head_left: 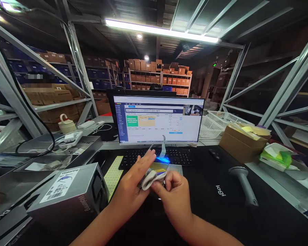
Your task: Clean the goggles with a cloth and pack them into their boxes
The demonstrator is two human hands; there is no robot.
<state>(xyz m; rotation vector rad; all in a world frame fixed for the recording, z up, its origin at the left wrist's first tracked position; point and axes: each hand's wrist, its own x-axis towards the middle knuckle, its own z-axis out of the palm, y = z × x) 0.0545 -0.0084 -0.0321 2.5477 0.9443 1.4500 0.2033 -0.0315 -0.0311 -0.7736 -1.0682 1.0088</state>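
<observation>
My left hand and my right hand meet over a black desk mat, in front of a black keyboard. Together they hold a small flat card-like item with a shiny, coloured face that catches a blue glint. A white cloth or wrapper is bunched under it. My left fingers stretch along the item's left edge. My right fingers are curled and pinch the white material from below. A thin clear strip sticks up behind the item.
A lit monitor stands behind the keyboard. A grey product box lies at the left beside metal trays. A handheld scanner, an open cardboard box and white baskets sit at the right. Metal shelving with cartons surrounds the desk.
</observation>
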